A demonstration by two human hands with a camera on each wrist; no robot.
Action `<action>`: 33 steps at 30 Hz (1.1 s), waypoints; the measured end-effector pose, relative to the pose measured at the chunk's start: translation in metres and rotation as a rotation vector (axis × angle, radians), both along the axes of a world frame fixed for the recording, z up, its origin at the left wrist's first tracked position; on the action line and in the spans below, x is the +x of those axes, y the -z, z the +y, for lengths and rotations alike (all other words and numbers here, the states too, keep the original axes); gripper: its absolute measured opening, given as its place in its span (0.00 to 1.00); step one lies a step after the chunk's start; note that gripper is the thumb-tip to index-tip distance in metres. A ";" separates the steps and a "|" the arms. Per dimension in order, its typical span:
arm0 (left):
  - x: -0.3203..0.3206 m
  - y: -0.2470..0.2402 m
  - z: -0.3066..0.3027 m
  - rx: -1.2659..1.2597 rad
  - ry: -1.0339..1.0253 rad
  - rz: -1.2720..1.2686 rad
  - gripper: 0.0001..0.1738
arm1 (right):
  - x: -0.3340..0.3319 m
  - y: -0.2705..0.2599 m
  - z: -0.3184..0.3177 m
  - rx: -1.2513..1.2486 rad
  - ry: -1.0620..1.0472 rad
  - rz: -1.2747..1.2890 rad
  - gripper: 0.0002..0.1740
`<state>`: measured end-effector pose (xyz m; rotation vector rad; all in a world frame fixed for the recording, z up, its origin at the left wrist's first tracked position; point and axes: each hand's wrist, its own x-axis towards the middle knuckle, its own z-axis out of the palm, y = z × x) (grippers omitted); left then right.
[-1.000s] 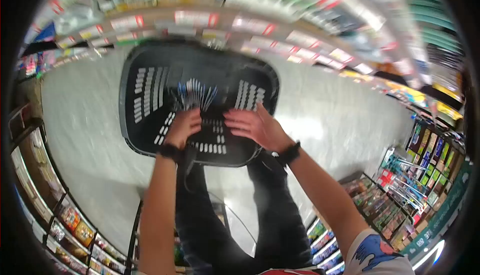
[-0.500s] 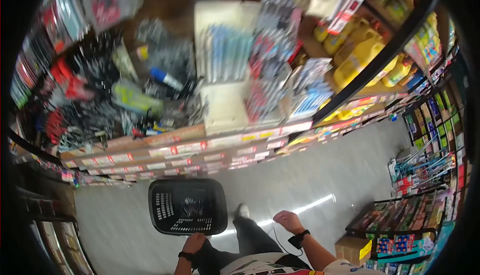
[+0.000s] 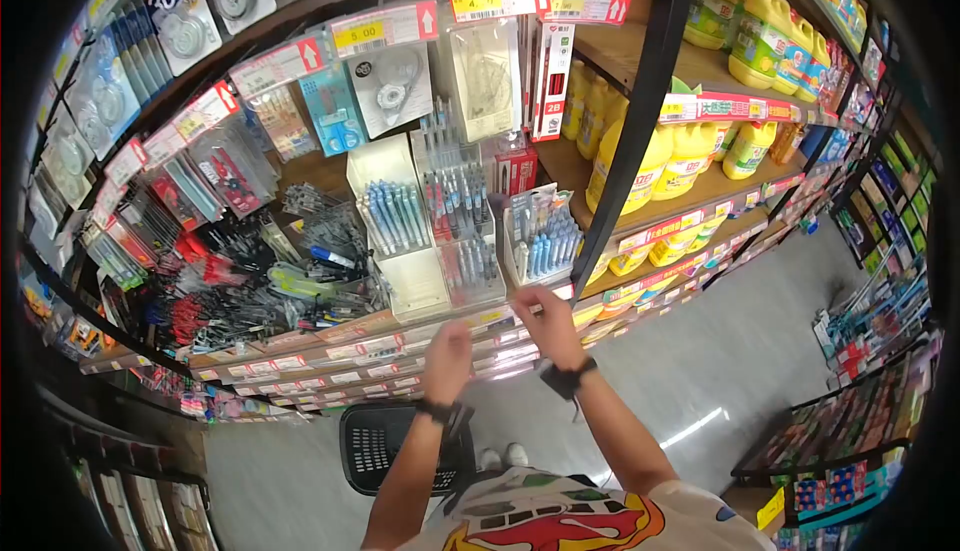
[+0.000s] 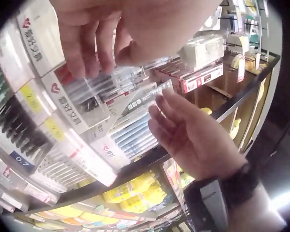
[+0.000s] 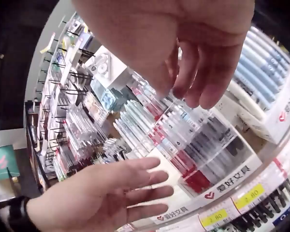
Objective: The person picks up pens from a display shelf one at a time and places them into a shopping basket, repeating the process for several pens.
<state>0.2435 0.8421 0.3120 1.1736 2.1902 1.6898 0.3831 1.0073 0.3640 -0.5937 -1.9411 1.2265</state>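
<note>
Both hands reach out over the front edge of a stationery shelf, holding nothing. My left hand (image 3: 447,361) is in front of the white display box (image 3: 415,286), and in the right wrist view its fingers are spread. My right hand (image 3: 545,321), fingers loosely bent, is near the lower corner of the box of blue pens (image 3: 548,251). Seen from the right wrist, its fingertips overlap a tray of clear-barrelled pens (image 5: 203,137). Light blue pens (image 3: 390,213) fill the upper part of the white box.
A black shopping basket (image 3: 362,436) stands on the floor below the shelf. Heaps of loose pens (image 3: 240,296) lie to the left. A black shelf post (image 3: 640,101) divides the stationery from yellow bottles (image 3: 688,166) on the right. Price tags (image 3: 385,29) hang above.
Both hands were over the basket, which holds a bundle of pens, then dropped low beside the body. Now they are raised at the pen shelf, and the view has tilted up.
</note>
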 end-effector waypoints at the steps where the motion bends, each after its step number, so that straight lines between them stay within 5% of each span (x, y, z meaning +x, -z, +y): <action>1: -0.004 -0.017 0.016 0.047 0.005 -0.029 0.08 | -0.017 -0.010 0.003 0.017 -0.004 0.029 0.12; 9: -0.034 -0.003 0.079 0.112 -0.137 0.052 0.13 | -0.093 -0.007 0.026 0.298 -0.011 -0.056 0.13; 24: -0.029 0.011 0.067 0.029 -0.108 0.057 0.14 | -0.088 -0.025 0.037 0.299 -0.084 -0.081 0.07; 33: 0.002 -0.039 0.061 0.098 -0.190 0.117 0.15 | -0.074 -0.086 0.024 0.264 0.025 0.042 0.07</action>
